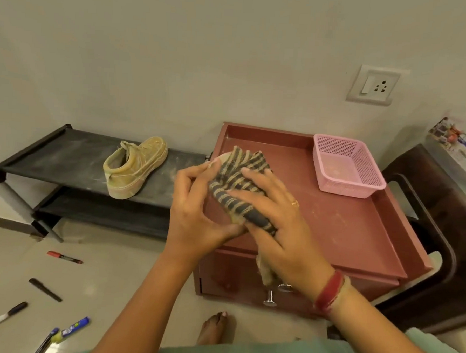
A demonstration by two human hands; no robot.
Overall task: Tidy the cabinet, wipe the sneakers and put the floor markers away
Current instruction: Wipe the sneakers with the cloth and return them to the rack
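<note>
clothing: pale green garment | right wrist: red bangle | finger: 1 gold ring

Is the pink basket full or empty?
Empty. The pink basket shows only its bare bottom, and nothing lies inside it.
</note>
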